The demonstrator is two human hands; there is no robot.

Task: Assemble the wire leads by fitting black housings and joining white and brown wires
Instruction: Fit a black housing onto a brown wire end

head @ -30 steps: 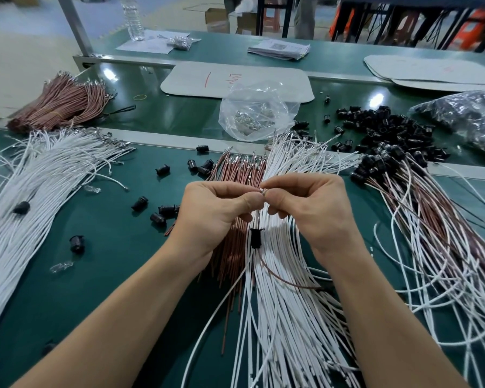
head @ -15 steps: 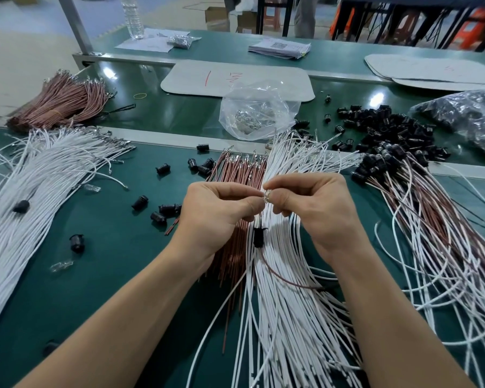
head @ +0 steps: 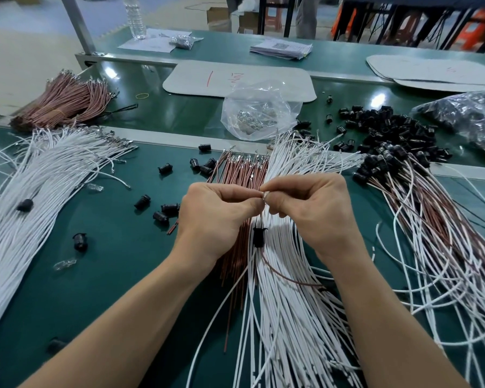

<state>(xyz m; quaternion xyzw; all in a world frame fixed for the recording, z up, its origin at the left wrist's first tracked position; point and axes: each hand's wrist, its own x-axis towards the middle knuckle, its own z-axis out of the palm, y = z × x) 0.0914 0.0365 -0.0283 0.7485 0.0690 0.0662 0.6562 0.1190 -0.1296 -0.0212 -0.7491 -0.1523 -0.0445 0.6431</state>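
**Joining the tips above a threaded housing**

Left hand (head: 216, 217) and right hand (head: 311, 208) meet, fingers (head: 252, 204) pinched narrow on small metal terminals (head: 265, 195), probably to mate the ends squarely. Just below the fingers a black housing (head: 258, 237) hangs on the white and brown wires (head: 280, 271), likely waiting to slide up. Loose wire bundles (head: 39, 186) cover the green bench (head: 118, 247); a factory floor lies beyond.

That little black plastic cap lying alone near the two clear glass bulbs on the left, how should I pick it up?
Pinch the small black plastic housing across its ribbed round body, coming straight down from above with thumb and finger. It lies alone on the green mat, with bare mat around it, so nothing blocks your fingers. Probably avoid its flared rim, which looks harder to squeeze.
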